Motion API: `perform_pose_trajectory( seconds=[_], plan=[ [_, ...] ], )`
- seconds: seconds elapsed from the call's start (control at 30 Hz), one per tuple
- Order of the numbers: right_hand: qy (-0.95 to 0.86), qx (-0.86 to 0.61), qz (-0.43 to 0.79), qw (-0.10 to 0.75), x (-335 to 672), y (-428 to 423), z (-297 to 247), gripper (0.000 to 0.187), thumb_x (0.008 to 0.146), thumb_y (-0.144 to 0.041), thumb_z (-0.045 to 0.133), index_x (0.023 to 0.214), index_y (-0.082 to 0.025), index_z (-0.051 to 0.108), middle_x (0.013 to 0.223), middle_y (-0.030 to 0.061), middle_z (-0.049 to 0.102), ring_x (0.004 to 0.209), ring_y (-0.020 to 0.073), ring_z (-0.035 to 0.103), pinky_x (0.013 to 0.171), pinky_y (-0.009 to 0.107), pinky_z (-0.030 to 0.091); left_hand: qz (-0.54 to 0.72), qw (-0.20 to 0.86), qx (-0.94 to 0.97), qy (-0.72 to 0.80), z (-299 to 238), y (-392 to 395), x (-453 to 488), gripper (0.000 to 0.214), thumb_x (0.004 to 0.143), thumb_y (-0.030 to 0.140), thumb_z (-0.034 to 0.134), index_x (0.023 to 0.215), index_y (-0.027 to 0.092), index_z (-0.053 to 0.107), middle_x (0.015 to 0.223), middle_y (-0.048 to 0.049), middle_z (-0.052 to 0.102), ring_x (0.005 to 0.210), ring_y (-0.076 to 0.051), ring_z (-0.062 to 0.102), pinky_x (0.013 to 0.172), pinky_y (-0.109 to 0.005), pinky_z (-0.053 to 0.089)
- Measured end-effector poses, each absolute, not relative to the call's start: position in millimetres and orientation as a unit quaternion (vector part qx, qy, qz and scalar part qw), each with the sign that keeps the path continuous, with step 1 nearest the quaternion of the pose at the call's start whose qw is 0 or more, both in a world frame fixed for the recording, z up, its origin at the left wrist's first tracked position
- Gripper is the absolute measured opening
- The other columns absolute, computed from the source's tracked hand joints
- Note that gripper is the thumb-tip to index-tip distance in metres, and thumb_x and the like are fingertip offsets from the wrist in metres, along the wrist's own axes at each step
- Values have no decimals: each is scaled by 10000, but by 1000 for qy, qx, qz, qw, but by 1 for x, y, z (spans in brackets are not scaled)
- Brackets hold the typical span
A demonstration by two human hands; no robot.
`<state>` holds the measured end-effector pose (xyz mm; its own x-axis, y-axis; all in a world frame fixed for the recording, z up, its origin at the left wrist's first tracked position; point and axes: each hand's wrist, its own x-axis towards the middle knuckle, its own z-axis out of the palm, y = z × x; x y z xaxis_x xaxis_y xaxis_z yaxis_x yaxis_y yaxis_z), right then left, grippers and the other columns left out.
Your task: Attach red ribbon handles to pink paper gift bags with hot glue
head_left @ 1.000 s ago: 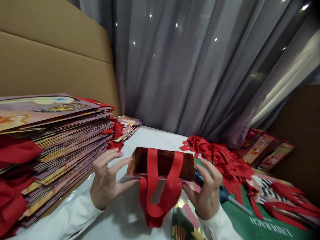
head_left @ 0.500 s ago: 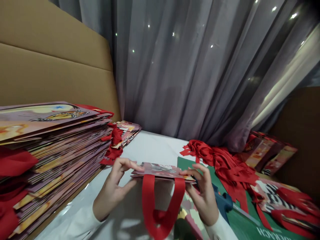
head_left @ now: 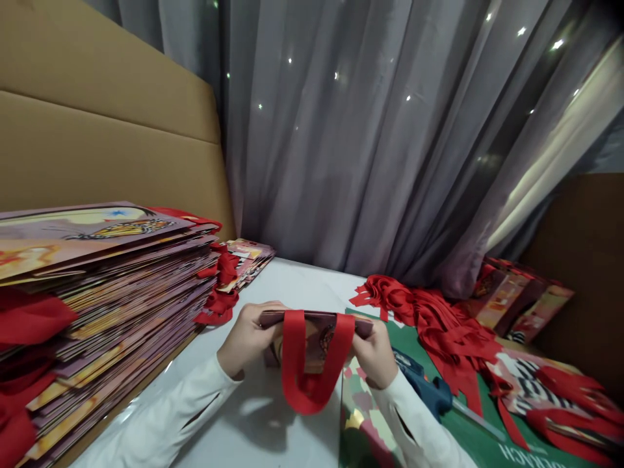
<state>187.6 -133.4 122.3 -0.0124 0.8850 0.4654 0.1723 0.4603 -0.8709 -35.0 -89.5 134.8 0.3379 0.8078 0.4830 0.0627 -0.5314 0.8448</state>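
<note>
A small patterned paper gift bag (head_left: 319, 335) is held upright over the table between both hands, its top edge towards me. My left hand (head_left: 248, 338) grips its left end with curled fingers. My right hand (head_left: 376, 354) grips its right end the same way. A red ribbon handle (head_left: 312, 370) loops down from the bag's top edge between my wrists. Both arms wear white sleeves.
A tall stack of flattened printed bags with red ribbons (head_left: 97, 299) fills the left. A heap of red ribbon strips (head_left: 429, 312) lies at right, with more flat bags (head_left: 517, 292) behind. A blue-handled tool (head_left: 429, 390) rests on a green sheet (head_left: 487, 442). A grey curtain (head_left: 370, 143) hangs behind.
The bag was tipped flat half a second ago and now stands on edge. Both hands moved inward and closed tight on its ends; the ribbon loop hangs shorter.
</note>
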Motion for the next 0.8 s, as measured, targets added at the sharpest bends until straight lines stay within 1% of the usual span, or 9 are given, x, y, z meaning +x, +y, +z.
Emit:
perform_pose_trajectory(
  seconds=[0.13, 0.2, 0.3, 0.43, 0.5, 0.57, 0.63, 0.73, 0.8],
  plan=[
    [-612, -425, 307, 592, 183, -131, 131, 250, 774, -342, 643, 601, -161, 656, 589, -12, 638, 562, 142, 544, 547, 246, 447, 493, 436, 677, 329, 139, -79, -26, 313, 669, 469, 753, 709, 159, 736, 695, -54, 717, 695, -230, 660, 640, -295, 541],
    [-558, -436, 325, 626, 186, -128, 133, 241, 737, -383, 700, 648, -161, 676, 637, -2, 681, 596, 157, 583, 583, 261, 480, 491, 454, 669, 324, 142, -73, -24, 399, 683, 502, 747, 875, 153, 745, 854, -71, 749, 836, -254, 684, 748, -306, 552],
    [-415, -441, 371, 704, 199, -121, 130, 307, 675, -449, 770, 781, -168, 701, 727, 25, 734, 664, 203, 655, 625, 304, 523, 468, 480, 684, 289, 140, -65, -24, 536, 734, 509, 719, 1151, 177, 658, 1147, -82, 705, 1060, -259, 651, 882, -304, 527],
    [-317, -447, 387, 742, 220, -113, 122, 403, 627, -489, 814, 844, -167, 710, 823, 54, 762, 763, 246, 699, 683, 337, 556, 347, 555, 705, 271, 120, -62, -25, 565, 708, 420, 775, 1197, 193, 608, 1250, -82, 663, 1146, -258, 622, 950, -337, 509],
    [-321, -438, 412, 732, 224, -111, 116, 429, 672, -513, 783, 921, -170, 719, 946, 68, 764, 878, 261, 705, 777, 360, 564, 336, 591, 676, 286, 109, -61, -24, 533, 711, 409, 779, 1168, 190, 614, 1238, -82, 670, 1119, -258, 640, 930, -347, 520],
    [-342, -412, 460, 709, 225, -108, 109, 503, 715, -532, 747, 1077, -186, 695, 1136, 83, 724, 1040, 274, 676, 880, 387, 548, 359, 614, 631, 308, 99, -58, -24, 519, 708, 420, 783, 1139, 180, 621, 1192, -88, 692, 1065, -259, 665, 873, -336, 538],
    [-375, -413, 512, 653, 221, -107, 101, 562, 710, -534, 758, 1163, -217, 658, 1236, 88, 680, 1114, 274, 650, 891, 389, 547, 405, 629, 575, 333, 91, -54, -25, 507, 677, 427, 807, 1078, 170, 636, 1098, -85, 724, 997, -252, 688, 814, -315, 548],
    [-450, -435, 574, 528, 213, -107, 89, 533, 666, -499, 812, 1100, -221, 675, 1173, 93, 708, 1064, 260, 674, 846, 365, 557, 484, 632, 483, 365, 82, -46, -29, 484, 618, 420, 847, 971, 166, 632, 979, -59, 743, 910, -222, 704, 780, -293, 546],
    [-489, -418, 587, 492, 208, -106, 81, 500, 656, -482, 825, 1046, -198, 692, 1128, 96, 724, 1038, 247, 681, 883, 373, 540, 528, 614, 446, 382, 79, -41, -31, 507, 564, 408, 878, 926, 161, 625, 942, -42, 742, 875, -195, 702, 783, -271, 538]
  ],
)
